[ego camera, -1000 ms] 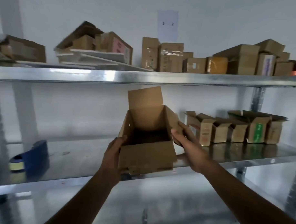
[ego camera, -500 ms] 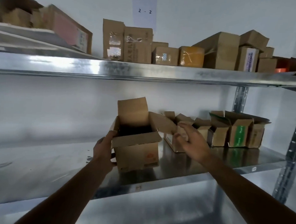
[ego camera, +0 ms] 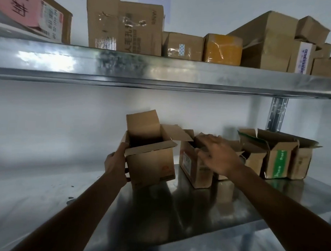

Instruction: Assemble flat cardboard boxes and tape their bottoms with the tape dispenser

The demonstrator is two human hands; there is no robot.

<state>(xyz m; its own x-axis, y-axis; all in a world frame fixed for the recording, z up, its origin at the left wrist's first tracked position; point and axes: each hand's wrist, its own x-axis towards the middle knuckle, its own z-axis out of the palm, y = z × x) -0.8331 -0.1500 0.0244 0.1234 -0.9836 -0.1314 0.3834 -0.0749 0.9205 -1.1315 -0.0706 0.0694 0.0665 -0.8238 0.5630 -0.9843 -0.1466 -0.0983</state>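
Note:
An assembled brown cardboard box (ego camera: pixel 151 163) stands upright on the metal shelf (ego camera: pixel 186 205), its top flaps open. My left hand (ego camera: pixel 117 162) grips its left side, thumb at the top corner. My right hand (ego camera: pixel 219 155) hovers with spread fingers over the neighbouring open box (ego camera: pixel 192 164), just to the right; whether it touches that box is unclear because of motion blur. The tape dispenser is out of view.
More open small boxes stand in a row to the right, one with green print (ego camera: pixel 278 161). An upper shelf (ego camera: pixel 162 72) carries several closed cartons. A metal upright (ego camera: pixel 275 114) stands at the back right. A white wall lies behind.
The box was carried right and set down deeper on the shelf beside the row. My right hand let go of it and moved over the neighbouring box. The view panned right, losing the dispenser.

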